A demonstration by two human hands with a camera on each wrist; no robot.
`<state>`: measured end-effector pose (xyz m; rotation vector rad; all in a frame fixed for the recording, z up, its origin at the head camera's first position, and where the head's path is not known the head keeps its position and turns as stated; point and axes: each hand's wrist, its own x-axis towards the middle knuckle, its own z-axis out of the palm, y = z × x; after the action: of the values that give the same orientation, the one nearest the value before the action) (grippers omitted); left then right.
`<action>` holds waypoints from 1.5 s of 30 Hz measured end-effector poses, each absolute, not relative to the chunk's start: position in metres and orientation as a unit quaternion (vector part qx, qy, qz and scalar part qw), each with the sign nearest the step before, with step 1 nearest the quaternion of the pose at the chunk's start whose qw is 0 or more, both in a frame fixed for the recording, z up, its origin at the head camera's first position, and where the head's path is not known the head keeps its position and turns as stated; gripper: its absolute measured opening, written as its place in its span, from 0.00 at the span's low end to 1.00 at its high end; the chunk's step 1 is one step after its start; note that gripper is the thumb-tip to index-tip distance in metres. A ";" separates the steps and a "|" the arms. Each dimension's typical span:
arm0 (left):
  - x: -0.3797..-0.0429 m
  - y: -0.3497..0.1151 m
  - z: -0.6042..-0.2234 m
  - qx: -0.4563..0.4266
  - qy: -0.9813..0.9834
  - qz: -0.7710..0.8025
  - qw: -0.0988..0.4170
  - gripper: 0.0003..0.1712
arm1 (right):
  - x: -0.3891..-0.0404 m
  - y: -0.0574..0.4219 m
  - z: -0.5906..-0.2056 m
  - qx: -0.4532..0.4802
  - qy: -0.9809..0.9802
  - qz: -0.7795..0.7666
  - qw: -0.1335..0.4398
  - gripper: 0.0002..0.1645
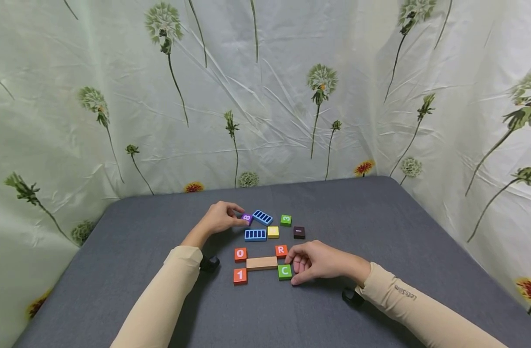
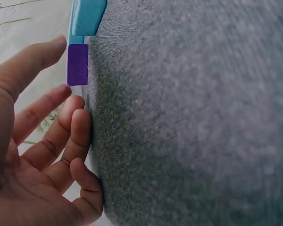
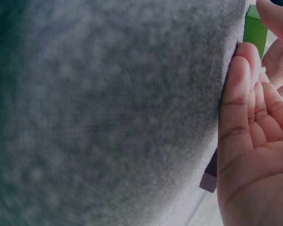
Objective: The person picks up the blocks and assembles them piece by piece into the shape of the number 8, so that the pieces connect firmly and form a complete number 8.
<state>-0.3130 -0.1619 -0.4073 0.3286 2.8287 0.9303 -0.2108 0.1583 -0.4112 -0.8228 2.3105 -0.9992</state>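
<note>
A purple block marked 8 (image 1: 247,219) lies flat on the table at the back left. My left hand (image 1: 223,216) reaches it from the left, thumb and index finger parted at two sides of it. In the left wrist view the purple block (image 2: 78,65) sits just beyond those fingertips. My right hand (image 1: 319,262) rests low over the table, fingers loosely bent beside a green C block (image 1: 284,272). Its thumb and fingertips are right at that block's right edge, with an orange R block (image 1: 281,251) just behind. A plain wooden plank (image 1: 262,263) lies left of the C block.
Orange blocks marked 0 (image 1: 240,254) and 1 (image 1: 240,276) lie at the plank's left end. Farther back are two blue slotted pieces (image 1: 255,235), a yellow block (image 1: 273,232), a green 3 block (image 1: 286,220) and a dark block (image 1: 299,232). A floral curtain (image 1: 274,121) stands behind the grey table (image 1: 335,208).
</note>
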 end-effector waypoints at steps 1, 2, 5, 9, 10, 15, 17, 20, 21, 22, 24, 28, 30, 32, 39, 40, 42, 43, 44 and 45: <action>-0.313 -0.162 -0.408 0.109 0.941 0.310 0.074 0.29 | -0.211 0.159 -0.412 -0.302 0.846 -0.366 0.245 0.21; -0.314 -0.162 -0.408 0.107 0.941 0.311 0.074 0.29 | -0.211 0.159 -0.412 -0.305 0.845 -0.366 0.245 0.21; -0.315 -0.161 -0.409 0.097 0.942 0.312 0.072 0.28 | -0.213 0.159 -0.413 -0.318 0.843 -0.359 0.242 0.22; -0.316 -0.159 -0.409 0.096 0.945 0.304 0.069 0.28 | -0.214 0.159 -0.412 -0.319 0.844 -0.356 0.242 0.22; -0.316 -0.158 -0.409 0.097 0.946 0.302 0.069 0.28 | -0.214 0.159 -0.412 -0.316 0.845 -0.357 0.242 0.22; -0.316 -0.155 -0.410 0.090 0.947 0.299 0.070 0.29 | -0.213 0.158 -0.411 -0.305 0.845 -0.364 0.245 0.21; -0.316 -0.155 -0.410 0.086 0.948 0.299 0.069 0.28 | -0.212 0.158 -0.411 -0.305 0.845 -0.366 0.245 0.21; -0.316 -0.154 -0.411 0.085 0.949 0.296 0.066 0.27 | -0.212 0.158 -0.410 -0.303 0.846 -0.365 0.245 0.21; -0.316 -0.154 -0.411 0.085 0.949 0.295 0.065 0.27 | -0.212 0.158 -0.410 -0.302 0.846 -0.364 0.245 0.21; -0.317 -0.155 -0.411 0.086 0.950 0.294 0.064 0.26 | -0.212 0.158 -0.410 -0.301 0.847 -0.363 0.246 0.21; -0.316 -0.155 -0.410 0.088 0.950 0.293 0.063 0.26 | -0.212 0.158 -0.410 -0.300 0.848 -0.362 0.246 0.21; -0.316 -0.156 -0.409 0.091 0.949 0.294 0.067 0.26 | -0.211 0.158 -0.410 -0.300 0.846 -0.364 0.247 0.21; -0.315 -0.157 -0.409 0.090 0.949 0.294 0.069 0.26 | -0.212 0.159 -0.411 -0.299 0.846 -0.364 0.248 0.21; -0.315 -0.157 -0.408 0.088 0.949 0.294 0.071 0.25 | -0.212 0.159 -0.411 -0.299 0.846 -0.365 0.249 0.20; -0.313 -0.158 -0.406 0.093 0.946 0.300 0.075 0.25 | -0.215 0.162 -0.413 -0.321 0.837 -0.366 0.251 0.23; -0.313 -0.158 -0.407 0.094 0.946 0.301 0.075 0.25 | -0.218 0.164 -0.417 -0.334 0.832 -0.368 0.247 0.23; -0.313 -0.158 -0.408 0.096 0.946 0.300 0.072 0.25 | -0.220 0.165 -0.419 -0.341 0.826 -0.373 0.248 0.25; -0.313 -0.158 -0.408 0.097 0.946 0.300 0.070 0.25 | -0.224 0.168 -0.428 -0.354 0.824 -0.371 0.240 0.25; -0.314 -0.158 -0.409 0.099 0.947 0.299 0.068 0.25 | -0.225 0.168 -0.429 -0.354 0.823 -0.372 0.241 0.26; -0.314 -0.158 -0.409 0.100 0.947 0.298 0.065 0.25 | -0.225 0.168 -0.429 -0.351 0.822 -0.377 0.243 0.26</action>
<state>-0.3135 -0.1584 -0.4094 0.3004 2.8579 0.8987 -0.2251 0.1682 -0.4288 -0.9584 2.2461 -1.0313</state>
